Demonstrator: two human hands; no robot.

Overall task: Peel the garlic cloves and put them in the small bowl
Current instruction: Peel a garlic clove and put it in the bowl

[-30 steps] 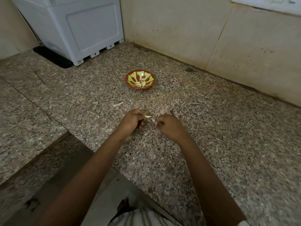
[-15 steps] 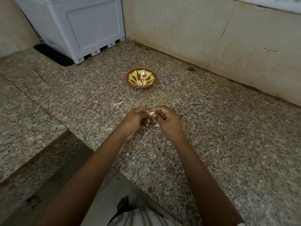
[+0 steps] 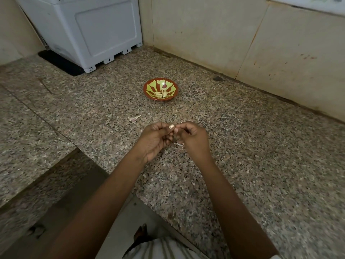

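Observation:
A small red bowl (image 3: pixel 150 88) with green leaf patterns stands on the granite counter beyond my hands, and several peeled garlic cloves (image 3: pixel 161 94) lie in it. My left hand (image 3: pixel 155 141) and my right hand (image 3: pixel 194 139) meet fingertip to fingertip just above the counter. Between them they pinch one garlic clove (image 3: pixel 176 130), which the fingers mostly hide. A wisp of papery skin (image 3: pixel 179 144) shows just under the hands.
Another scrap of garlic skin (image 3: pixel 134 118) lies on the counter left of my hands. A white appliance (image 3: pixel 89 32) stands on a black mat at the back left. Tiled walls (image 3: pixel 205 30) close off the counter's far side, and its front edge drops away near my body.
My hands were a little apart a second ago, the clove in my left. They have come together, and both now pinch the clove.

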